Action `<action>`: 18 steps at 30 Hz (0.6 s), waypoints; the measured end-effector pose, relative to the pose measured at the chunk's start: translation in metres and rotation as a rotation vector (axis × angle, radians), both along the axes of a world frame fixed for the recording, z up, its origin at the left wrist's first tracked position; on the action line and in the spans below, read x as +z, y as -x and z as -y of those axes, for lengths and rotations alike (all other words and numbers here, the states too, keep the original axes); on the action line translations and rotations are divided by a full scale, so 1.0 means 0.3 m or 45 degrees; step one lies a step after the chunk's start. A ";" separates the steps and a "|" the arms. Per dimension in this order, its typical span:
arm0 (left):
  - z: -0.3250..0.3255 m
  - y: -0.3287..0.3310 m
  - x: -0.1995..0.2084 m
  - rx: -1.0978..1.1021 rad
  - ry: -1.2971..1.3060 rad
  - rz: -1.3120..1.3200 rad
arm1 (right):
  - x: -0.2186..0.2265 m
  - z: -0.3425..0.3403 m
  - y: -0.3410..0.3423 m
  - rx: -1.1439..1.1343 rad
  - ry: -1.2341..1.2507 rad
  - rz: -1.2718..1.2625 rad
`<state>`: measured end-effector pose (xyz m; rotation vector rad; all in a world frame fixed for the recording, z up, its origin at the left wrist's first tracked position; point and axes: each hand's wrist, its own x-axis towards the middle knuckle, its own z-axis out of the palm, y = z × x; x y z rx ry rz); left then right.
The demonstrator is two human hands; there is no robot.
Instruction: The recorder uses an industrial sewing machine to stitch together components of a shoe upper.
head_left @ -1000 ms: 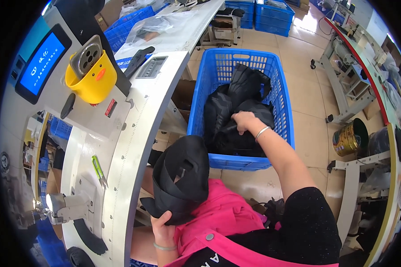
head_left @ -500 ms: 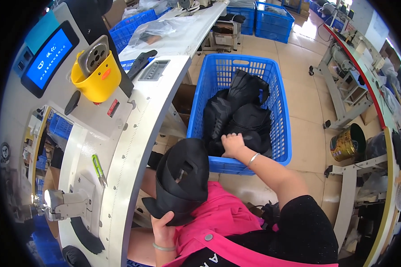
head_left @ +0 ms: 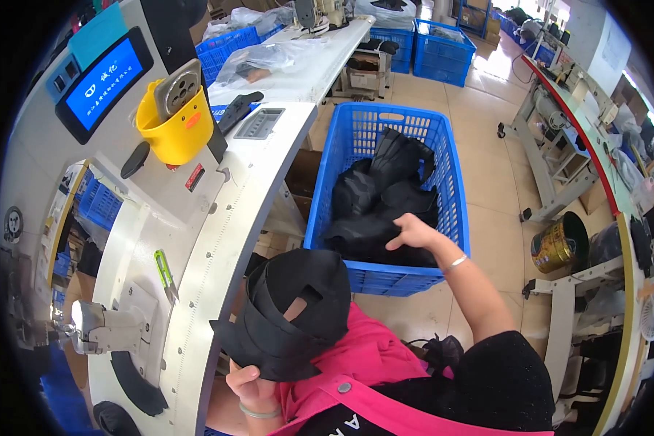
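Observation:
My left hand (head_left: pixel 253 384) is closed on the lower edge of a bundle of black fabric pieces (head_left: pixel 287 301), curved and overlapping, with a small slot-like opening in the top one. The bundle rests against my pink apron, beside the table edge. Over the near end of a blue plastic basket (head_left: pixel 459 211), my right hand (head_left: pixel 416 234) grips a black fabric piece (head_left: pixel 367 236), thumb toward the left; its fingertips are partly hidden. More black pieces (head_left: pixel 392 163), some with a striped pattern, lie loosely heaped in the basket.
The white machine table (head_left: pixel 229 211) curves along my left, bearing a green cutter (head_left: pixel 164 272), a metal machine arm (head_left: pixel 112 330) and a black strip (head_left: pixel 138 385). A yellow cup (head_left: pixel 174 131) hangs by a screen (head_left: pixel 103 83). At right stand a wheeled bench (head_left: pixel 552 160) and a bucket (head_left: pixel 559 243).
My right hand has shifted right and slightly up, and the black piece under it now lies differently in the basket. The bundle in my left hand has moved down and left. The view has shifted slightly.

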<state>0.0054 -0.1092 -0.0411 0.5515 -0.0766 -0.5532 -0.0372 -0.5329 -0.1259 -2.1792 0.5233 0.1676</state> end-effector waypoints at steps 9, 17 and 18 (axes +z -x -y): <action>0.155 -0.122 -0.147 -0.053 -0.064 -0.089 | 0.326 -0.079 0.207 -0.322 0.506 1.051; 0.144 -0.130 -0.265 -0.101 -0.121 -0.290 | 0.233 -0.251 0.210 0.462 1.398 1.341; 0.149 -0.122 -0.265 -0.091 -0.122 -0.284 | 0.165 -0.267 0.207 0.591 1.346 1.324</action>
